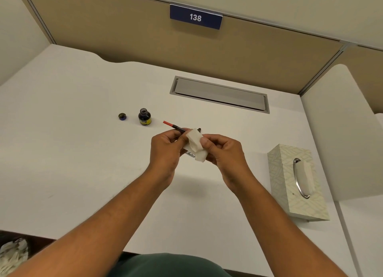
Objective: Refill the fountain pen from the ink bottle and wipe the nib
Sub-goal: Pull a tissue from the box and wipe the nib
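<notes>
Head view: left hand (165,150) is pinching the pen (174,126), fingers closed round its barrel; right hand (221,152) is squeezing a folded tissue (194,145) over the nib end (nib hidden). All this is happening above the desk (83,152), near the open ink bottle (144,117). Advice: be drawing the tissue off lightly along the nib, not twisting. Pen's long axis is running up-left, red end pointing toward the bottle.

We see even, warm, bright light from above, with no glare on the desk (62,131). Soft shadows lie under the hands and forearms and beside the tissue box (298,181). The wide lens bends the partition (124,28) and desk edges. Focus is fair; the ink bottle (144,117) looks slightly soft.
</notes>
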### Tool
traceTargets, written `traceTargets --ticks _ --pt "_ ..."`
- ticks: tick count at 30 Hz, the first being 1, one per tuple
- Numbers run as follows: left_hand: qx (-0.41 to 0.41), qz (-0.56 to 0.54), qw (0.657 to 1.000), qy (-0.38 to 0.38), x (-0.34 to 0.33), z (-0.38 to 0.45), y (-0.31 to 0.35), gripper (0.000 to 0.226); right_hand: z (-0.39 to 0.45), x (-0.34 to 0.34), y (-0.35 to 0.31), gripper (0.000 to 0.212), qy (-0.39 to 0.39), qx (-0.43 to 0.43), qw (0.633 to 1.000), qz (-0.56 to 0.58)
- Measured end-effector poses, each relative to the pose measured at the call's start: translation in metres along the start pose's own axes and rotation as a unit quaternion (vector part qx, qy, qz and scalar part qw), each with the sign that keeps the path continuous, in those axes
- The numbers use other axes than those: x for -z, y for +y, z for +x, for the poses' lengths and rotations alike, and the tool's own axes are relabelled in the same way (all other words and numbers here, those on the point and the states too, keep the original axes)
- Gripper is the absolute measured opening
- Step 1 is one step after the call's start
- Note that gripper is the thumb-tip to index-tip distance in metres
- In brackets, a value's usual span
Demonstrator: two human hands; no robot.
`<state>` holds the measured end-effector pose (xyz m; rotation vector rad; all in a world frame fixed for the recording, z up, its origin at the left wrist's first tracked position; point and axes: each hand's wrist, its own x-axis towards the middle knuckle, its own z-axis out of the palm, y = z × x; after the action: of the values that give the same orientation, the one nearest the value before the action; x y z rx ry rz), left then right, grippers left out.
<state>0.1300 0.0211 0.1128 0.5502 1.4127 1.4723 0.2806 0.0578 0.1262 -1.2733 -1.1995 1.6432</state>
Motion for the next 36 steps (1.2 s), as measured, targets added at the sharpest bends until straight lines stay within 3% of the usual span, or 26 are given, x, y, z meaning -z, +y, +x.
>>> traceTargets --ticks 3,8,11,14,16,19,27,36 --pt "0.003 -0.004 1.0 0.006 0.0 -0.002 0.0 0.01 0.001 -0.005 0.004 0.011 0.046 0.077 0.992 -0.091" --pt "0.029 -0.06 0.998 0.013 0.005 -0.005 0.002 0.019 -0.004 -0.015 0.011 0.011 0.076 0.119 0.984 -0.108" --pt "0.051 -0.095 0.994 0.013 0.011 -0.005 0.002 0.013 -0.008 -0.024 0.015 0.011 0.089 0.145 0.98 -0.107" --pt "0.038 -0.074 0.997 0.012 0.021 -0.003 0.001 0.014 -0.007 -0.036 0.018 0.013 0.093 0.102 0.988 -0.063" --pt "0.022 -0.053 0.998 -0.005 0.028 0.0 0.004 0.021 -0.007 -0.044 0.015 0.016 0.059 0.014 0.997 0.044" --pt "0.004 -0.044 0.999 -0.021 0.038 0.003 0.01 0.026 -0.005 -0.055 0.012 0.016 0.012 -0.107 0.972 0.208" --pt "0.008 -0.035 0.999 0.02 0.063 0.02 0.026 0.024 0.004 -0.087 0.015 0.018 0.055 0.025 0.998 0.033" --pt "-0.005 -0.058 0.998 -0.003 0.09 0.048 0.044 0.022 0.023 -0.118 0.013 0.02 0.117 -0.009 0.991 0.066"
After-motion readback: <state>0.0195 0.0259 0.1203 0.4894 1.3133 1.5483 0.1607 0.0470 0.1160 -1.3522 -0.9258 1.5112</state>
